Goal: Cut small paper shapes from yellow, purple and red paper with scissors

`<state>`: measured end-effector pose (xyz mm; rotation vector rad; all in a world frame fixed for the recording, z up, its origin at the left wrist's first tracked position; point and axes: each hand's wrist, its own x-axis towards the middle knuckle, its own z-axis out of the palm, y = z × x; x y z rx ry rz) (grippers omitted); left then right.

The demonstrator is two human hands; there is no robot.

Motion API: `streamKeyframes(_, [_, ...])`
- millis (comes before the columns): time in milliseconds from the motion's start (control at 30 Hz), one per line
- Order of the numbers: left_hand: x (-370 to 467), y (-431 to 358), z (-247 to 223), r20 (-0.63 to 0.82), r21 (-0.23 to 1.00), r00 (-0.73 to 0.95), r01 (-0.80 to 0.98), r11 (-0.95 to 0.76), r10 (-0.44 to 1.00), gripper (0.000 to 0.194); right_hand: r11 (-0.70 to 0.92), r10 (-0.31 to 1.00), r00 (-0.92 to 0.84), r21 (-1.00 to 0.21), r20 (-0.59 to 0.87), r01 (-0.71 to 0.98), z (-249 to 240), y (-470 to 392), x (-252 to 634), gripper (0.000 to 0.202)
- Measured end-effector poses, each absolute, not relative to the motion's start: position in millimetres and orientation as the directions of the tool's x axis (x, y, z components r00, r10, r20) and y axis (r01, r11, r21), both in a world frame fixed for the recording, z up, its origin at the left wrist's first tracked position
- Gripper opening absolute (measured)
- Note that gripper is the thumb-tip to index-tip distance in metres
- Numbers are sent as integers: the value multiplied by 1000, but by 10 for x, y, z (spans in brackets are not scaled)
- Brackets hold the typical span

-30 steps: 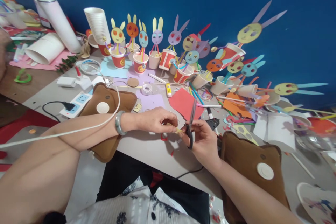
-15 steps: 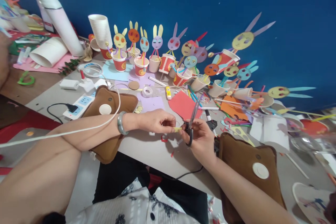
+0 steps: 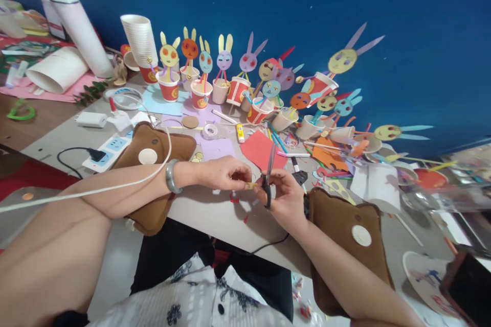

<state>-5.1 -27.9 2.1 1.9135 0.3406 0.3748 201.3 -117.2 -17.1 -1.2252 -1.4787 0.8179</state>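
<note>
My left hand (image 3: 226,173) pinches one end of a small yellow paper piece (image 3: 251,185) above the front of the table. The fingertips of my right hand (image 3: 286,196) meet the piece's other end. Also in that right hand are black-handled scissors (image 3: 269,176), their blades pointing up and away from the paper. Just beyond lies a red paper sheet (image 3: 263,147). A few small yellow discs (image 3: 197,157) rest beside my left wrist, and a small red item (image 3: 234,196) sits below my fingers.
Paper-cup rabbits (image 3: 238,92) line the back by the blue wall. Brown cushions (image 3: 353,245) lie under both forearms. A white cable (image 3: 126,186) crosses my left arm near a power strip (image 3: 111,152). A glue stick (image 3: 240,133) and tape roll (image 3: 209,131) lie mid-table.
The camera view has shifted, so the scene sits slightly further left. Both hands keep the yellow paper between them, and the scissors blades now stand more upright.
</note>
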Motion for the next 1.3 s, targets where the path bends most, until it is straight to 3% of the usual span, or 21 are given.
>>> streamKeyframes(100, [-37, -274, 67, 118, 914, 893, 73, -399, 434, 18, 259, 959, 28, -913, 282, 314, -101, -1131, 2016, 42])
streamKeyframes(267, [72, -323, 249, 75, 902, 873, 147, -406, 482, 16, 145, 983, 65, -944, 172, 296, 104, -1002, 2080, 45])
streamKeyframes(400, [208, -247, 388, -105, 869, 852, 329, -369, 513, 2, 94, 986, 123, -988, 109, 123, 161, -860, 2093, 50])
streamKeyframes(467, [254, -143, 416, -183, 874, 855, 367, -317, 486, 9, 89, 983, 157, -995, 94, 42, 135, -794, 2079, 52])
streamKeyframes(567, [262, 10, 385, -164, 906, 868, 320, -276, 469, 21, 110, 973, 209, -993, 98, -48, 63, -715, 2070, 54])
streamKeyframes(667, [217, 75, 283, -116, 974, 849, 200, -110, 515, 33, 129, 966, 232, -989, 110, -69, -9, -664, 2101, 52])
streamKeyframes(933, [170, 44, 174, -137, 986, 789, 49, 161, 599, 31, 191, 966, 186, -981, 181, -38, -70, -663, 2173, 46])
streamKeyframes(1300, [268, -107, 112, -114, 991, 789, 134, 13, 604, 28, 153, 979, 152, -983, 136, -102, -56, -743, 2152, 55])
